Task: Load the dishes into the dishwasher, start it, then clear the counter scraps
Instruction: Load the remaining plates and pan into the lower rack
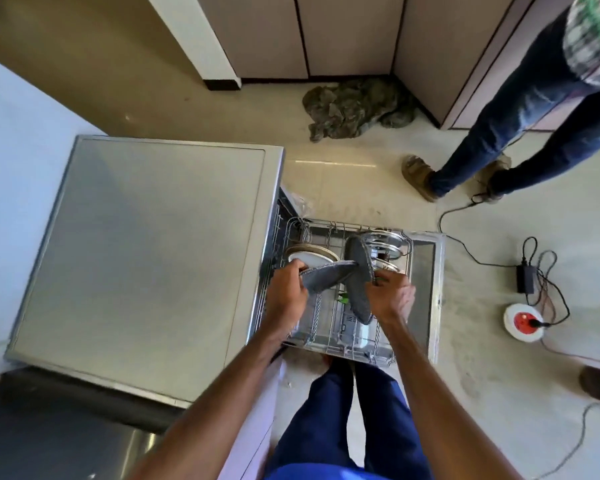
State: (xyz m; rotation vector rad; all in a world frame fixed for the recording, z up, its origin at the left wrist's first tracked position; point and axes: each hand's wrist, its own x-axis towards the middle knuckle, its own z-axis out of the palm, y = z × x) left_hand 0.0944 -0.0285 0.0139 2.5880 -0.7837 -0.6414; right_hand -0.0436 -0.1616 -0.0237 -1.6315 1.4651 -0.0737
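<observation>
- Grey stoneware is the business of the head view: two grey plates are over the pulled-out rack of the dishwasher, whose door lies open and flat toward the floor.
- Judged from this, the step in hand is loading. Starting the machine and clearing the counter scraps are not yet begun, and no scraps show here.
- The left hand pinches the near rim of the tilted grey plate, fingers curled round its edge. The plate leans low over the rack's left half, and its far rim meets or overlaps the other plate.
- The right hand grips the rim of the upright grey plate, which stands on edge with its lower part down among the rack wires.
- The hands are apart, one plate each, both over the rack's middle.
- Already racked: a white plate at the back left, just beyond the left hand, and steel dishes at the back right, close behind the upright plate.
- The next move likely calls for seating the upright plate between the tines, then turning the tilted one on edge into a neighbouring slot, without knocking the two rims together.
- Whether the upright plate already rests in a slot, I cannot tell.
</observation>
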